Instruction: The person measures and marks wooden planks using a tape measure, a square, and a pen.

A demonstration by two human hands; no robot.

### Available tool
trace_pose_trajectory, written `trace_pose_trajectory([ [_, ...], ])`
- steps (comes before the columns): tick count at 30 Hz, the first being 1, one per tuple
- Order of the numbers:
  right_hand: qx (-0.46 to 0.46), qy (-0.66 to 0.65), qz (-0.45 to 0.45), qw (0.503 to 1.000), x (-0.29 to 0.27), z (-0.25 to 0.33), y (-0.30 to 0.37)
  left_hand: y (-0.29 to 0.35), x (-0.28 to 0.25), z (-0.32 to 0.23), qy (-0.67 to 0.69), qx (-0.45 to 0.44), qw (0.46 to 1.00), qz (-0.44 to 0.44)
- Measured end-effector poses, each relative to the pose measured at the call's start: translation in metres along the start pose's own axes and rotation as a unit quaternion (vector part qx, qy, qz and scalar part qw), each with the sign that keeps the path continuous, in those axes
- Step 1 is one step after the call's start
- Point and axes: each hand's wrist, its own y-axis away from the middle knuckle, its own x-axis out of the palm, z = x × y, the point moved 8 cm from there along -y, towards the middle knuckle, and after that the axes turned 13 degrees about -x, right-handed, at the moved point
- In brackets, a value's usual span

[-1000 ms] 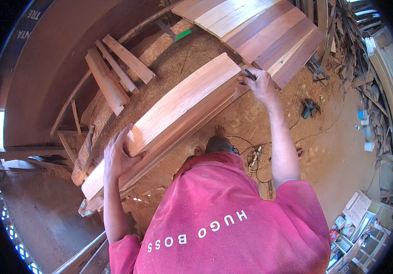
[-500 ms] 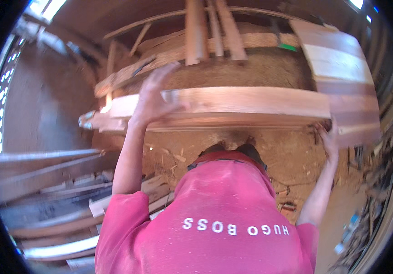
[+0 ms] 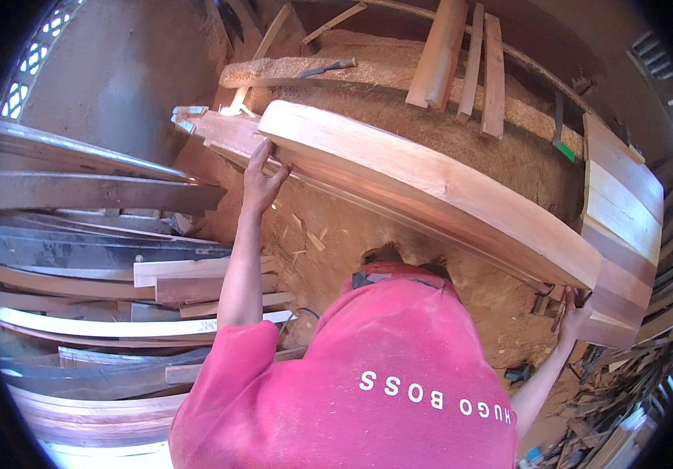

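Observation:
A long, thick, pale-brown wooden plank (image 3: 438, 176) lies crosswise in front of me, slanting from upper left down to the right. My left hand (image 3: 264, 178) is closed on the near lower edge by its left end, with part of the fingers hidden against the wood. At the opposite end, my right hand (image 3: 572, 319) holds the near corner, its fingers partly out of sight under the plank. Beneath and beyond the left end, another board (image 3: 219, 129) with a pale blue tip sticks out.
Stacked boards (image 3: 94, 234) fill the left side. Behind the plank are a rough beam (image 3: 274, 73), upright narrow boards (image 3: 438, 59) and a green-tipped tool (image 3: 564, 150). A striped wooden panel (image 3: 626, 234) stands at right. Wood chips (image 3: 313, 238) litter the dirt floor.
My left hand, raised with fingers spread over the plank's left end before, has come down and closed on its near edge. My right hand stays at the right end. The view has turned.

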Motion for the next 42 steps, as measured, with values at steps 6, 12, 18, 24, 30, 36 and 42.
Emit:
trace_pose_trajectory([
  [6,0.018,0.08,0.014,0.997,0.012,0.024,-0.002,-0.002,-0.01,-0.006,0.048,-0.042,0.998,0.029],
  [12,-0.032,0.1,0.004,0.994,0.009,0.025,0.0,-0.008,-0.011,-0.024,0.05,0.022,0.998,0.041],
  [18,-0.044,0.193,-0.012,0.98,0.017,0.037,0.001,0.004,-0.008,-0.001,0.17,-0.069,0.983,0.023],
  [24,-0.056,0.124,-0.077,0.988,0.003,0.004,0.012,0.004,-0.002,0.005,0.241,-0.055,0.969,-0.026],
  [30,-0.069,0.149,-0.064,0.984,0.022,0.024,0.007,0.008,-0.016,0.009,0.207,-0.048,0.976,-0.047],
  [36,0.001,-0.025,-0.14,0.99,0.009,-0.02,0.022,0.0,-0.005,0.011,0.253,-0.073,0.965,-0.007],
  [42,-0.013,0.0,-0.15,0.989,0.011,-0.02,0.021,-0.005,-0.009,0.009,0.194,-0.071,0.978,0.023],
])
